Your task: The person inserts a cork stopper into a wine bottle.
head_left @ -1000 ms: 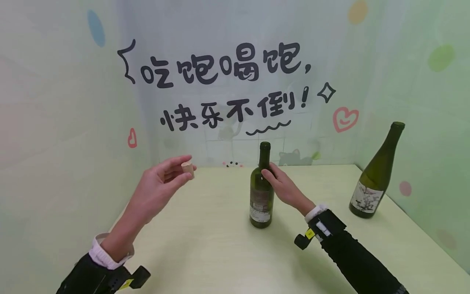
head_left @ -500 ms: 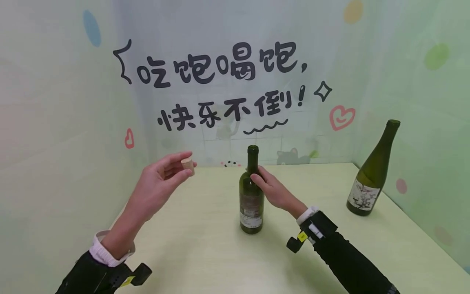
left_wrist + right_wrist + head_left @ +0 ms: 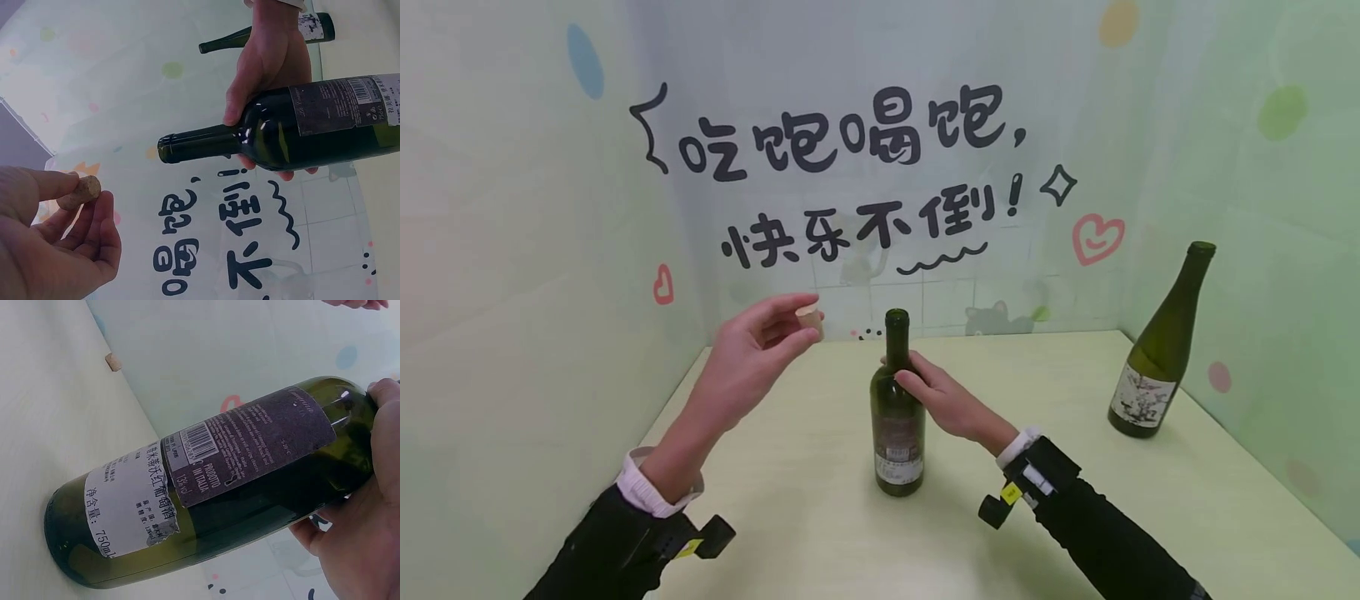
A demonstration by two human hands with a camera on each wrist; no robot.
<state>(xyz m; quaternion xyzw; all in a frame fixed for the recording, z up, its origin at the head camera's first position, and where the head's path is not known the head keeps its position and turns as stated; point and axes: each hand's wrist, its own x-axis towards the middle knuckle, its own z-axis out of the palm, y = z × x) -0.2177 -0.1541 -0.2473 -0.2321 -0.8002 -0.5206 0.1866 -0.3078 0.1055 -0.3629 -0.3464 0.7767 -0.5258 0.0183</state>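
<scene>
Left hand point(image 3: 756, 357) pinches cork point(image 3: 809, 322) between thumb and fingers; cork in the air, left of the bottle mouth, apart from it. Right hand point(image 3: 953, 402) wraps the shoulder of green bottle point(image 3: 897, 429), upright at mid-table point(image 3: 805, 533); base contact cannot be judged. Hands apart. Farther back, right: second bottle point(image 3: 1163, 350) on table. Behind: wall with black lettering point(image 3: 886, 229).

Booth-like nook: printed walls point(image 3: 842, 190) round pale table point(image 3: 805, 500).
</scene>
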